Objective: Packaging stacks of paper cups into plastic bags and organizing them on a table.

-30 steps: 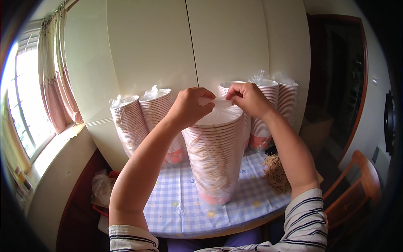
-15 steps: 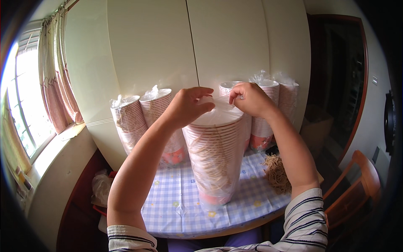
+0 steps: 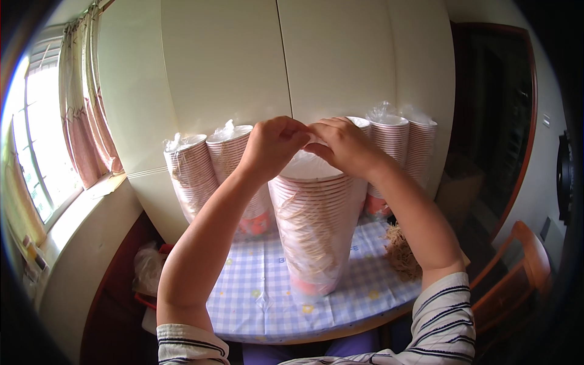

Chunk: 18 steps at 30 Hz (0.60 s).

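A tall stack of nested paper cups (image 3: 313, 225), white with pinkish lower parts, stands upright before me in a clear plastic bag (image 3: 312, 166). Tan strands show down its side. Above the top rim, the film rises toward my fingers. My left hand (image 3: 275, 146) is closed in a pinch on the gathered bag mouth. Meeting it from the other side, my right hand (image 3: 345, 145) has its fingers curled over the same film. The fingertips touch or nearly touch, and the hands partly hide the gathered plastic.
Behind stand more bagged cup stacks, such as one at left (image 3: 190, 176) and one at right (image 3: 389, 143). A tan bundle of rubber bands or string (image 3: 401, 252) lies right on the checked tablecloth (image 3: 243, 298). A wooden chair (image 3: 517, 267) is at right, cream cabinets (image 3: 225, 67) behind.
My hands have come together over the stack from being apart. The film that lay across the cup rim is now drawn up between my fingers.
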Motion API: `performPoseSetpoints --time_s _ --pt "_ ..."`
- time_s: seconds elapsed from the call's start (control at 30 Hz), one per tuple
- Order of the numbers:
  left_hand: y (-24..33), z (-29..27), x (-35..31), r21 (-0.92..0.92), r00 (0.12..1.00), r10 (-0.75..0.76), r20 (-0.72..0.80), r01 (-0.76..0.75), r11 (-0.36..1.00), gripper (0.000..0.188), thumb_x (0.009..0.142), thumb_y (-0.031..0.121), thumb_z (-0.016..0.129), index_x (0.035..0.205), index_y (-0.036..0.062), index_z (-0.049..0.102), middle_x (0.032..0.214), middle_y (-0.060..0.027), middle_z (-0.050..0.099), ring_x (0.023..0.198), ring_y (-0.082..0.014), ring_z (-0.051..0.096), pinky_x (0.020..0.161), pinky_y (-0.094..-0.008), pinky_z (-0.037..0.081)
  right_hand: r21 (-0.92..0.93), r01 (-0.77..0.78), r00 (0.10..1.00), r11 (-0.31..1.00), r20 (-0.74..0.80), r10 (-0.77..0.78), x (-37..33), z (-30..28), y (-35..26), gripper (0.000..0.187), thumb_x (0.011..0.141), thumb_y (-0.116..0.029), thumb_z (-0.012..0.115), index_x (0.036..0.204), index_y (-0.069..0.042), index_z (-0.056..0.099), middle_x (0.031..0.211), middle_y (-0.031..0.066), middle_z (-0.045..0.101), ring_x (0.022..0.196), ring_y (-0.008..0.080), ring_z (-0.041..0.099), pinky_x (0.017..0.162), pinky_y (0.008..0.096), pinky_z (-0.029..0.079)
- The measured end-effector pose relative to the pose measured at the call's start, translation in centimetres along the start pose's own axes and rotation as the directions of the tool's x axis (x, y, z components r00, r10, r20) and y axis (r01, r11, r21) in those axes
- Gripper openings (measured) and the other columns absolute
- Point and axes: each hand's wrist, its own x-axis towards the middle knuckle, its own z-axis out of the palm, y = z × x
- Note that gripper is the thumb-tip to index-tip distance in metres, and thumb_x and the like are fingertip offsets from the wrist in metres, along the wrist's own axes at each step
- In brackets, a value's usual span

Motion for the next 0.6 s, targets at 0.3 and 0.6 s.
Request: performPoseSetpoints --time_s 0.3,0.6 --pt "-0.7 0.5 -0.2 -0.118 0.998 -0.04 -0.049 0.034 0.992 0.017 0.081 0.009 0.068 0.09 -0.0053 0.066 0.083 -0.0107 0.07 0.077 -0.0122 0.066 0.071 -0.0243 0.052 -0.15 -0.034 0.977 0.988 0.203 0.064 0.2 -0.6 -0.5 0.019 0.091 -0.021 0.055 0.097 -0.005 0.063 0.089 0.0144 0.066 0.09 0.0323 0.062 0.081 0.0414 0.049" --pt "-0.7 1.0 -0.8 -0.061 0.992 -0.12 -0.025 0.118 0.991 0.016 0.079 0.01 0.07 0.088 -0.0036 0.067 0.08 -0.0084 0.069 0.075 -0.0109 0.065 0.07 -0.0235 0.052 -0.155 -0.253 0.826 0.955 0.479 0.296 0.7 -1.3 -0.7 0.022 0.088 -0.025 0.06 0.104 -0.014 0.07 0.095 0.0161 0.067 0.092 0.0313 0.064 0.083 0.0383 0.05"
